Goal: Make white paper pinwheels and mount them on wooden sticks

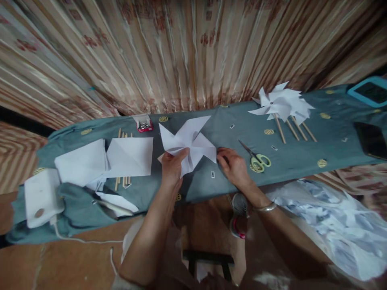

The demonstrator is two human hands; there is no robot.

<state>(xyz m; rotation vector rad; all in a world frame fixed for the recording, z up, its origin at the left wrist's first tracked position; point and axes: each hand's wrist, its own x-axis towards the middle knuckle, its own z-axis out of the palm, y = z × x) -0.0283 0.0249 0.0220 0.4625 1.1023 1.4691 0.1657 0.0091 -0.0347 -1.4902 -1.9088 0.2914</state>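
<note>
A white paper pinwheel with folded blades is at the middle of the cloth-covered table. My left hand grips it from the near side, thumb pressed on the paper close to its centre and fingers underneath. Just right of the pinwheel, my right hand rests low over the cloth with curled fingers, beside the tip of a blade. Whether those fingers hold anything small is hidden. Scissors with light green handles lie to the right of that hand. A small red box of metal pins or tacks sits beyond the pinwheel's left side.
Finished pinwheels on sticks lie at the back right. White paper sheets overlap wooden sticks on the left, near a white power box. A dark phone and blue-framed device occupy the right end. A scrap bag stands below.
</note>
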